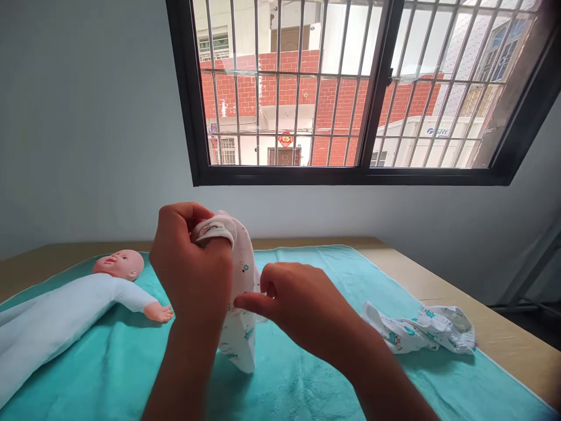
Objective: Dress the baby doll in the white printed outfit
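Note:
My left hand (193,263) is closed on a small white baby garment (243,257) with a coloured print, gripping its bunched upper edge. The cloth hangs down behind the hand, its lower end close to the turquoise blanket (307,339). My right hand (298,298) is beside the hanging cloth, fingers curled and thumb stretched toward it. The right fingertips seem to meet the fabric, though the hand hides part of the contact. To the left, a baby doll (118,266) in a white suit lies on its back.
Another printed baby garment (425,330) lies crumpled on the blanket at the right. The wooden table (416,263) shows around the blanket's edges. Behind stands a pale wall (96,117) with a barred, black-framed window (280,175).

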The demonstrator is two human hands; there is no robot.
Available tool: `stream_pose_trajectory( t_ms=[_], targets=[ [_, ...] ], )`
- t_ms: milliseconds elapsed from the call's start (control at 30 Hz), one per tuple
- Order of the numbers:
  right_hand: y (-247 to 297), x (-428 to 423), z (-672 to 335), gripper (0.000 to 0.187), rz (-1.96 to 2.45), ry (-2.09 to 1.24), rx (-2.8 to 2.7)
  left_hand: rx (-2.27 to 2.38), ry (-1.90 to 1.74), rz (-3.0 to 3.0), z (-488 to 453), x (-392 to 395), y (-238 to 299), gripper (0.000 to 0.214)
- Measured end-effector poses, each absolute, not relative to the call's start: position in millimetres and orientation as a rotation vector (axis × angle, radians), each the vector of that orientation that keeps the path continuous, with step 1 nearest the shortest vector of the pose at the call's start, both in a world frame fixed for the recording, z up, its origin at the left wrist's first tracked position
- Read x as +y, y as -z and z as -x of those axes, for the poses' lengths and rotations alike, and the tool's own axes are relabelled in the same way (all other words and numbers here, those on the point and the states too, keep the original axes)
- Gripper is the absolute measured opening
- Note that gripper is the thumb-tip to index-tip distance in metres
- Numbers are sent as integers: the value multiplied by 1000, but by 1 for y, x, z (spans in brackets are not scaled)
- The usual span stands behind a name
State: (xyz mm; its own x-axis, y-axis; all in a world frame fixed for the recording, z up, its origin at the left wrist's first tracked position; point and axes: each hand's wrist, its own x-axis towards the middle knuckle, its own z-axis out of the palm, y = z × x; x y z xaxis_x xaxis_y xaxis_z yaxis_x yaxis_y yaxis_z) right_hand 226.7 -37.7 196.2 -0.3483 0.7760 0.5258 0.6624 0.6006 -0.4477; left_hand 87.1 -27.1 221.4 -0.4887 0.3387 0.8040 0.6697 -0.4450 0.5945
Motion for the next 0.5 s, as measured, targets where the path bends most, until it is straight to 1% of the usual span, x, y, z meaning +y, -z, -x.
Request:
stream_pose_trajectory(
  t_ms=[67, 133, 200, 267, 333, 400, 500],
  targets=[
    [-187, -31, -222, 43, 1125, -187, -2220, -1497, 2062, 1407, -88, -28, -222, 9],
    [-180, -25, -219, 35, 1098, -165, -2266, -1512, 2103, 1387, -89, -28, -223, 11],
    [-178, -20, -218, 31, 1050, -151, -2264, -1522, 2158, 1365, -88, -29, -225, 13],
    [-178, -17, -217, 32, 994, -147, -2231, -1528, 2212, 1360, -87, -30, -226, 14],
    [-178, -14, -216, 29, 957, -157, -2193, -1528, 2251, 1373, -86, -30, -227, 15],
    [-178, -12, -215, 23, 976, -199, -2182, -1499, 2267, 1389, -85, -30, -226, 16],
    [-177, -12, -211, 21, 980, -349, -2217, -1461, 2279, 1359, -85, -30, -226, 17]
  ],
)
